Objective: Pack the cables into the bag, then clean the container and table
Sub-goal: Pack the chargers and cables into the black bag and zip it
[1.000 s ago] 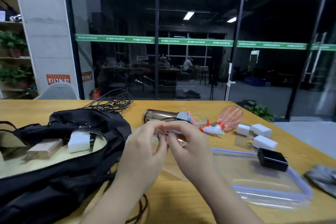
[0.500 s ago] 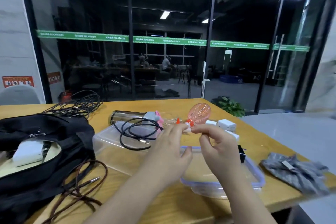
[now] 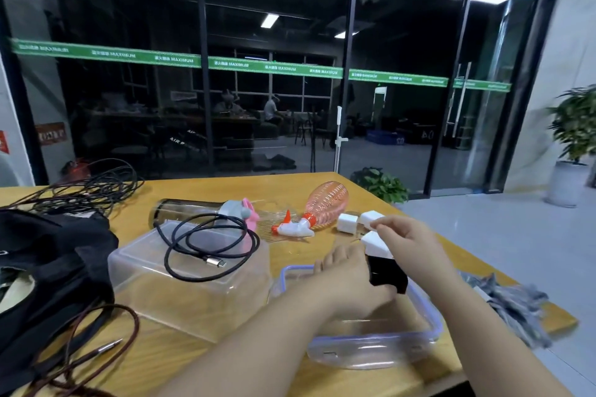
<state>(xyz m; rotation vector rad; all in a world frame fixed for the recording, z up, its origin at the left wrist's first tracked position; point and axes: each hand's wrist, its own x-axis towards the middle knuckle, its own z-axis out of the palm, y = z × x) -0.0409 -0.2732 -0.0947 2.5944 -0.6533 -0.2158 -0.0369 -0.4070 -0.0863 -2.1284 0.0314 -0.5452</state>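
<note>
A black USB cable [image 3: 209, 242] lies coiled on top of the clear plastic container [image 3: 193, 287], which stands upside down. The black bag [image 3: 48, 267] lies at the left. A brown cable [image 3: 106, 329] trails beside the bag. My left hand [image 3: 342, 277] reaches over the blue-rimmed lid [image 3: 429, 313] and grips a black charger [image 3: 388, 275]. My right hand [image 3: 409, 235] pinches a white charger [image 3: 371, 216] with its fingertips. A second white charger [image 3: 375, 243] sits just under that hand, and a third [image 3: 347, 222] stands to the left.
A tangle of black cables [image 3: 87, 190] lies at the back left. A dark glass bottle [image 3: 190, 213] and a pink spray bottle [image 3: 325, 203] lie behind the container. A grey cloth [image 3: 509, 300] rests at the table's right edge [image 3: 451, 261].
Both hands let go of the black cable, which now lies on the container, and moved right to the chargers. My view swung right, away from the bag.
</note>
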